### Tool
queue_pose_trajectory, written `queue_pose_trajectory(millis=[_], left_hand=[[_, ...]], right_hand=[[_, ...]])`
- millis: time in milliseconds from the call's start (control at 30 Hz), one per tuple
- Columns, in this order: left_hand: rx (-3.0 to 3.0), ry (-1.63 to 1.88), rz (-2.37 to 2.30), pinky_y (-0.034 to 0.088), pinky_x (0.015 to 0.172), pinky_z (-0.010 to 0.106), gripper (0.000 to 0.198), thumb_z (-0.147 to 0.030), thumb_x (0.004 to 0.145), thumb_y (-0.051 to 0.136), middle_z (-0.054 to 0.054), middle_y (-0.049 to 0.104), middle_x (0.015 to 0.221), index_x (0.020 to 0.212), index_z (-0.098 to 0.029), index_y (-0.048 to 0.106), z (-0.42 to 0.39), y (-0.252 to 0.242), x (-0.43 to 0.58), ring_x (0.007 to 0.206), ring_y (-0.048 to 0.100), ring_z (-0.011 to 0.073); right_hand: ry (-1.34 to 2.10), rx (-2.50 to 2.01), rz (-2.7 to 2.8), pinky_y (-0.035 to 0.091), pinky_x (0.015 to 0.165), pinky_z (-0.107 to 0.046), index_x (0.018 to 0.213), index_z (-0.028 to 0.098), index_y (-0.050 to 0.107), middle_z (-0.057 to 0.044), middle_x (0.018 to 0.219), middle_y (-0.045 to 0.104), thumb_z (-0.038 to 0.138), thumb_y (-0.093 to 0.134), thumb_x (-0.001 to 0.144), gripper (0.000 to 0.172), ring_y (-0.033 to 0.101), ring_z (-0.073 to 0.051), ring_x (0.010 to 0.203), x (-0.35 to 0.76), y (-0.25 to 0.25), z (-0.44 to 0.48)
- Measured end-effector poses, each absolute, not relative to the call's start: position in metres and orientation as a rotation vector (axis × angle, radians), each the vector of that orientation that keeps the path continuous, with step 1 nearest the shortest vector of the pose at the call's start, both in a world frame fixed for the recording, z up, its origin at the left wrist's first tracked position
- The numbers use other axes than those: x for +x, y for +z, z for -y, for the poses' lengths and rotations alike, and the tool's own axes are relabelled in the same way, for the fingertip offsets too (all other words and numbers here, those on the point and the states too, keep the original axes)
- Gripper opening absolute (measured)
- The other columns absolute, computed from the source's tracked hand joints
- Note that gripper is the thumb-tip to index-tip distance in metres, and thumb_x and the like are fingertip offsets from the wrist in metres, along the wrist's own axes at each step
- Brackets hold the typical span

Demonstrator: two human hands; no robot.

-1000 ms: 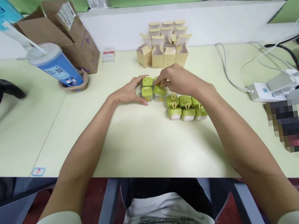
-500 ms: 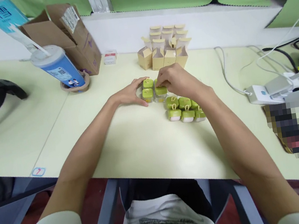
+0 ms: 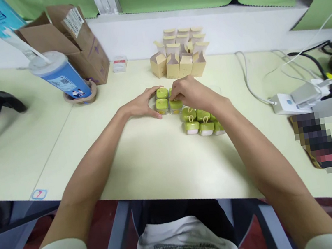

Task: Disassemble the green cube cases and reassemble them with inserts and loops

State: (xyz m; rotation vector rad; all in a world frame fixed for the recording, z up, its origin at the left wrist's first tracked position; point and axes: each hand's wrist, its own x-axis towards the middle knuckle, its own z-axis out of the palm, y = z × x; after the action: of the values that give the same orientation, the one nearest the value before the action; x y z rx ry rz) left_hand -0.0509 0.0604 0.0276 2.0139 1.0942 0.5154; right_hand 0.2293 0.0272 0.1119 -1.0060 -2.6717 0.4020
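Note:
My left hand [image 3: 142,104] rests on the table with fingers stretched out against the left side of a small block of green-lidded clear cubes [image 3: 162,100]. My right hand [image 3: 190,91] is curled over the right part of that block, its fingertips pinched on the lid of one green cube [image 3: 176,104]. A second cluster of several green-lidded cubes with yellow loops [image 3: 201,121] lies just to the right, partly under my right wrist.
Several open tan paper boxes [image 3: 180,53] stand behind the cubes. A blue cup [image 3: 59,76] on a coaster and a cardboard carton [image 3: 71,34] are at back left. Cables and a white power strip [image 3: 287,102] lie right. The pale table [image 3: 159,163] edge is near me.
Both hands stay at the cube block; the right fingertips have shifted slightly on the right cube. The view has shifted a little.

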Motion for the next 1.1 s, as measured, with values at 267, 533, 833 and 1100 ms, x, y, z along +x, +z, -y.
queue_pose_trajectory(millis=[267,533,833,1100], left_hand=[[2.019,0.530,-1.070,0.029,0.150,0.056,0.146,-0.063,0.055,0.111,0.015,0.043,0.186,0.180,-0.030,0.043,-0.061,0.026,-0.051,0.175,0.041,0.0439],[2.028,0.534,-1.086,0.028,0.150,0.053,0.151,-0.067,0.053,0.111,0.018,0.042,0.185,0.181,-0.025,0.042,-0.063,0.023,-0.050,0.175,0.040,0.0455],[2.001,0.538,-1.105,0.027,0.150,0.052,0.159,-0.064,0.050,0.111,0.016,0.046,0.182,0.186,-0.026,0.035,-0.061,0.023,-0.049,0.175,0.041,0.0457],[2.021,0.528,-1.127,0.026,0.149,0.055,0.162,-0.068,0.053,0.109,0.018,0.046,0.181,0.188,-0.024,0.031,-0.058,0.024,-0.050,0.174,0.042,0.0456]], right_hand=[[0.315,-0.997,2.601,0.058,0.104,-0.053,0.137,0.023,0.086,-0.016,0.132,0.078,0.023,0.080,0.096,0.041,0.069,-0.039,0.122,0.235,0.109,-0.028],[0.367,-1.101,2.605,0.049,0.126,-0.071,0.148,0.017,0.080,-0.022,0.152,0.075,0.044,0.096,0.088,0.068,0.059,-0.052,0.151,0.246,0.087,-0.055],[0.569,-1.291,2.528,0.054,0.126,-0.061,0.145,0.023,0.084,-0.012,0.148,0.083,0.040,0.095,0.089,0.059,0.071,-0.045,0.145,0.245,0.090,-0.051],[0.557,-1.362,2.536,0.055,0.124,-0.059,0.150,0.014,0.080,-0.018,0.152,0.080,0.039,0.092,0.090,0.065,0.073,-0.046,0.142,0.238,0.097,-0.044]])
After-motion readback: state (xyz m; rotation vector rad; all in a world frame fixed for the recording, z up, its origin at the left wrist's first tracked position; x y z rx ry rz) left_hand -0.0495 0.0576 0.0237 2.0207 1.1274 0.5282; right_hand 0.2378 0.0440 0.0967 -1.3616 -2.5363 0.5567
